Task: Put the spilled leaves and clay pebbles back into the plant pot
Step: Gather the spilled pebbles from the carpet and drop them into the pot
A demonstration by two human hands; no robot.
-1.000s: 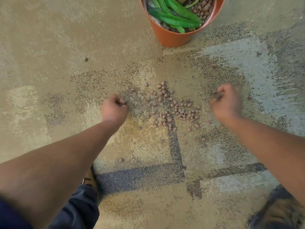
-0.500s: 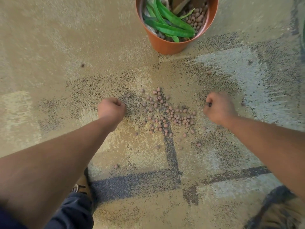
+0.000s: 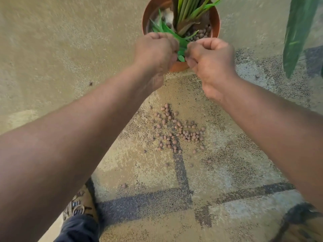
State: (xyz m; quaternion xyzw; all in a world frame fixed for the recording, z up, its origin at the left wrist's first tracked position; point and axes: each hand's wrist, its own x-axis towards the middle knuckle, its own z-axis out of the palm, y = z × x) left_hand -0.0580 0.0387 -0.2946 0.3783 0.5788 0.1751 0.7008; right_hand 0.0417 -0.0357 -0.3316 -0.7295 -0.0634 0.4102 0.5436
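An orange plant pot [image 3: 216,21] stands on the floor at the top, holding a plant, green leaves [image 3: 181,43] and clay pebbles [image 3: 201,34]. Both my hands hover over the pot's near rim, side by side and curled into fists. My left hand [image 3: 154,49] and my right hand [image 3: 209,55] each keep their fingers closed round a handful of pebbles, which is mostly hidden inside the fist. A patch of spilled clay pebbles [image 3: 176,131] lies on the floor below my hands, with a few strays around it.
The floor is rough pebbled concrete with dark stripes [image 3: 181,172]. A large green leaf [image 3: 297,32] of another plant hangs in at the top right. My left shoe [image 3: 78,205] is at the bottom left and a dark shape [image 3: 300,224] at the bottom right.
Both fists have lifted from either side of the spilled pebbles and moved forward and together over the pot. The view has tilted up, showing more of the pot.
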